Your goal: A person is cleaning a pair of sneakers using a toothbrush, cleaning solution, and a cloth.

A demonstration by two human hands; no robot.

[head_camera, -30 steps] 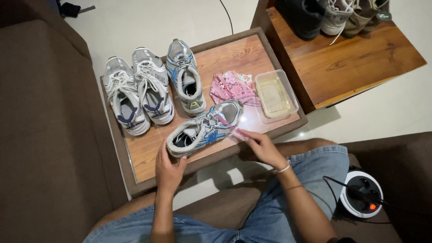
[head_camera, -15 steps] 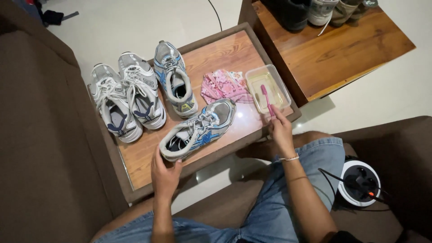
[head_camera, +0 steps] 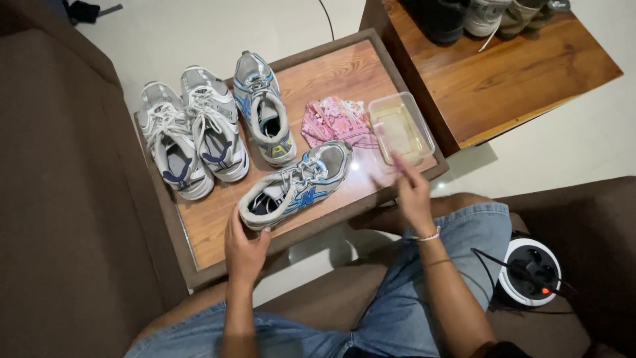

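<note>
The grey-and-blue sneaker [head_camera: 296, 187] lies on its side near the front edge of the desk [head_camera: 218, 229], toe pointed toward the clear plastic tray [head_camera: 401, 128]. Its heel is clasped by the left hand [head_camera: 244, 246], thumb and fingers wrapped around the heel. The right hand [head_camera: 413, 192] is held over the near corner of the tray, fingers pinched on what appears to be a thin pink brush [head_camera: 389, 147]; motion blur prevents a firm reading of the tool. A pale liquid is seen in the tray. A pink patterned cloth [head_camera: 334, 122] lies touching the tray's left wall, just beyond the sneaker's toe. Three further sneakers stand in a row at the desk's far left: a white-and-navy pair [head_camera: 192, 138] and a second grey-and-blue sneaker [head_camera: 263, 108]. For a clean result, the bristles should be wetted without being overloaded, excess should be shed against the tray wall, and the sneaker should be kept firmly braced at the heel so that scrubbing pressure does not slide it across the glossy desk surface.
</note>
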